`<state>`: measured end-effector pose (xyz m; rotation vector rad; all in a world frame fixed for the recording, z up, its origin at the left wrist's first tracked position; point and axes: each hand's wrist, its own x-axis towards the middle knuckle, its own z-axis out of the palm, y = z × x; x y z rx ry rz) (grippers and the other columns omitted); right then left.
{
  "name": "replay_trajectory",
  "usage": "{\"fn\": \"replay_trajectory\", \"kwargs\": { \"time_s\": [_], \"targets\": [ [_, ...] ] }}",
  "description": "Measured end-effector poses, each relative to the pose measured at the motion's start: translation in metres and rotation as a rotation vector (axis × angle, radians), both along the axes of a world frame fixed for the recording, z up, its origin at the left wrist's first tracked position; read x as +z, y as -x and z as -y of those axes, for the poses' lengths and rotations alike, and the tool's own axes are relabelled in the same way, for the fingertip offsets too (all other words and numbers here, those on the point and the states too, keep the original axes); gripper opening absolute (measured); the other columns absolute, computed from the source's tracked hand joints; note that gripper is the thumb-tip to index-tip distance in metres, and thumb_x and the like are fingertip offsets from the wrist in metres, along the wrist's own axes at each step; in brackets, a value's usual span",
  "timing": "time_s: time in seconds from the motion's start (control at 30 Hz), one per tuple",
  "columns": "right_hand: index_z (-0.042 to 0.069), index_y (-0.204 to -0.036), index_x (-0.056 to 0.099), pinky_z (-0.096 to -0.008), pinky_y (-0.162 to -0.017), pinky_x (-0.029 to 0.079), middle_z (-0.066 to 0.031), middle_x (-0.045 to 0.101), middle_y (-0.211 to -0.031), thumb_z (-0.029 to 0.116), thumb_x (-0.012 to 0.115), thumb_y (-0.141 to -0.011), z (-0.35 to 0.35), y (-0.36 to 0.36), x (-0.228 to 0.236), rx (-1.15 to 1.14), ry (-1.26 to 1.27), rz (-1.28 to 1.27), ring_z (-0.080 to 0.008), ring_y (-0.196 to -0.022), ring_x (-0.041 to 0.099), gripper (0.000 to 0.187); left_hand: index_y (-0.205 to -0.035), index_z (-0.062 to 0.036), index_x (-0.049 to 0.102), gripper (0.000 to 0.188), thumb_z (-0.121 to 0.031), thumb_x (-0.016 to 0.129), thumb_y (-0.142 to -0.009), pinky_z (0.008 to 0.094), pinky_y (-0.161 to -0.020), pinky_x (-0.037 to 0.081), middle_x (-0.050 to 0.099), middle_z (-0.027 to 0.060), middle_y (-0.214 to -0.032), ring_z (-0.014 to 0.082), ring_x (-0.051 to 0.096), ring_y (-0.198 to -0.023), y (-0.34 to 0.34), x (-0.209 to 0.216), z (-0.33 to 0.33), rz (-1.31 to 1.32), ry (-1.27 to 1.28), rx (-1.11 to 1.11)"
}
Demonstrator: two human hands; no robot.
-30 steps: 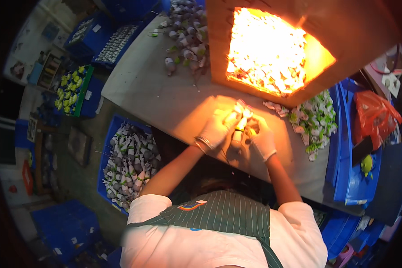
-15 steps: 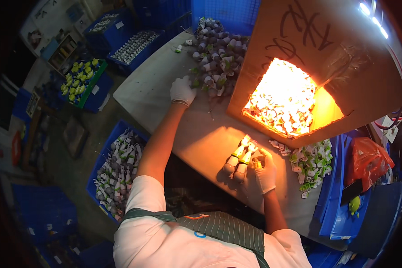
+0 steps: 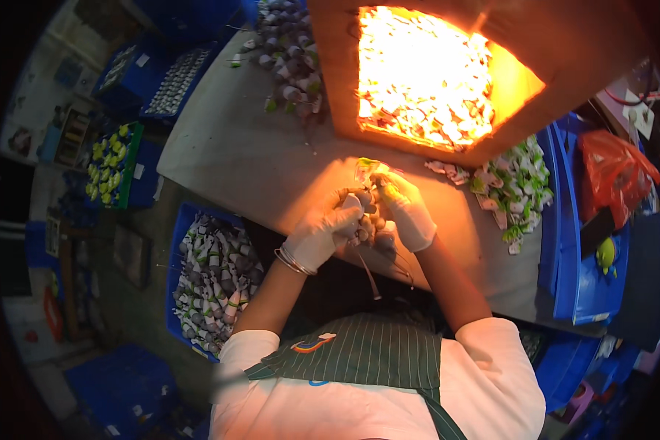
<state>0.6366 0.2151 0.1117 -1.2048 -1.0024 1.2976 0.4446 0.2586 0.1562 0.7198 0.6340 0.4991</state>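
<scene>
Toy (image 3: 353, 202) of grey and white sits above the near edge of the tabletop (image 3: 227, 139), seemingly held there to catch the glow from a cardboard box (image 3: 339, 81). The gloved left hand (image 3: 312, 238) curls around it; the gloved right hand (image 3: 411, 218) pinches inward beside a green-and-white piece (image 3: 365, 169), its exact grip hidden. Both forearms angle inward, elbows bent. More pieces (image 3: 517, 192) lie heaped near the right edge, apparently for easy reach.

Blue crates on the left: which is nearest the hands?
The crate full of grey-and-white pieces, lower left of the left hand; the other crates stand farther out.
</scene>
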Motion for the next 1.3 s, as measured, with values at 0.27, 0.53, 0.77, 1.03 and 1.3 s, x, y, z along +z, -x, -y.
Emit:
{"fn": "replay_trajectory", "kwargs": {
  "time_s": [0.27,0.53,0.77,1.03,1.3],
  "targets": [
    [0.003,-0.128,0.056,-0.0230,-0.070,0.050,-0.0033,0.064,-0.110,0.026,0.061,-0.096,0.017,0.006,0.005,-0.040,0.106,-0.385,-0.0113,-0.089,0.062,0.040,-0.117,-0.0042,0.054,0.040,-0.031,0.068,-0.091,0.0251,-0.056,0.043,0.062,0.0078,-0.094,0.0132,0.059,-0.070,-0.003,-0.005,0.025,-0.020,-0.031,-0.076],
    [0.000,-0.121,0.060,-0.0252,-0.083,0.051,-0.0042,0.066,-0.106,0.006,0.059,-0.094,0.022,-0.006,0.025,0.037,0.187,0.059,-0.0113,-0.095,0.062,0.028,-0.125,-0.0015,0.050,0.046,-0.020,0.072,-0.089,0.0240,-0.072,0.050,0.063,0.0088,-0.106,0.0118,0.063,-0.084,0.004,0.013,0.016,-0.328,-0.430,-0.027],
    [0.002,-0.109,0.065,-0.0277,-0.082,0.052,-0.0081,0.069,-0.096,-0.010,0.058,-0.083,0.025,-0.006,0.030,0.070,-0.160,0.457,-0.0152,-0.090,0.066,0.029,-0.127,0.0003,0.053,0.046,-0.019,0.071,-0.089,0.0248,-0.081,0.052,0.066,0.0081,-0.097,0.0094,0.065,-0.091,0.006,0.011,0.003,-0.547,-0.908,-0.129],
    [0.001,-0.107,0.063,-0.0253,-0.076,0.053,-0.0049,0.066,-0.095,0.003,0.057,-0.094,0.035,0.005,0.028,-0.047,-0.070,0.172,-0.0115,-0.085,0.064,0.014,-0.118,-0.0026,0.057,0.040,-0.021,0.071,-0.086,0.0350,-0.068,0.054,0.068,0.0139,-0.086,0.0225,0.069,-0.077,-0.003,0.008,0.016,-0.618,-0.793,-0.211],
    [-0.001,-0.110,0.058,-0.0224,-0.063,0.049,-0.0058,0.063,-0.095,0.017,0.062,-0.095,0.040,0.001,0.020,0.052,0.387,-0.522,-0.0115,-0.074,0.059,0.023,-0.111,-0.0042,0.055,0.034,-0.014,0.071,-0.083,0.0409,-0.070,0.052,0.063,0.0168,-0.089,0.0351,0.064,-0.080,-0.014,0.002,0.023,-0.669,-1.148,0.001]
  ]
}}
